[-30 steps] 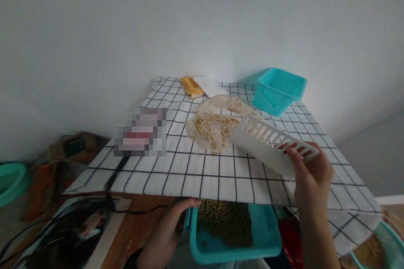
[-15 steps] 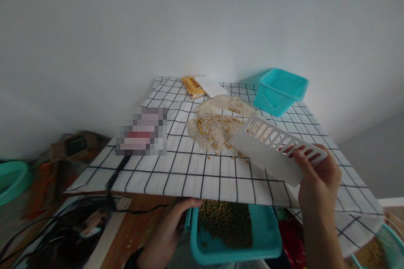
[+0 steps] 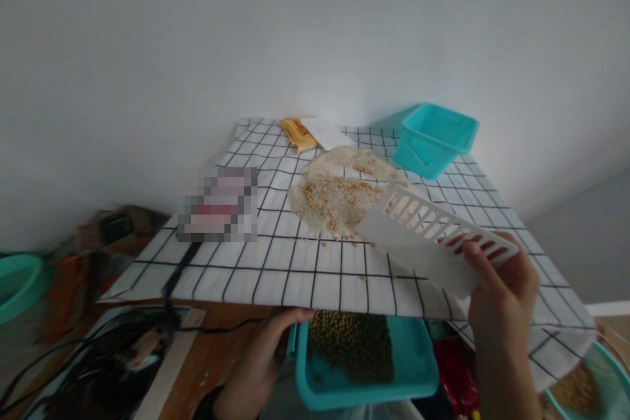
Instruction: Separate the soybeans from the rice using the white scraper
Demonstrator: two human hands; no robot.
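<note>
My right hand (image 3: 504,289) grips a white slotted plastic board (image 3: 423,243) by its right end. The board is tilted, and its far left edge meets the near right side of a spread pile of pale grains mixed with yellow beans (image 3: 339,200). A few loose yellow beans lie on the checked cloth in front of the pile. Below the table's front edge, my left hand (image 3: 268,348) holds the left rim of a turquoise bin (image 3: 367,397). Dark greenish beans or pellets (image 3: 352,348) cover part of its inside.
A turquoise basket (image 3: 436,141) stands at the table's back right. A yellow packet (image 3: 298,134) and a white sheet (image 3: 327,132) lie at the back. A blurred-out item (image 3: 219,205) with a black cable is at left. Tubs (image 3: 22,285) stand beyond the table on the floor.
My right hand and the slotted board have moved slightly right and nearer to me. A couple more yellow beans now lie on the cloth near the front edge. My left hand still holds the bin.
</note>
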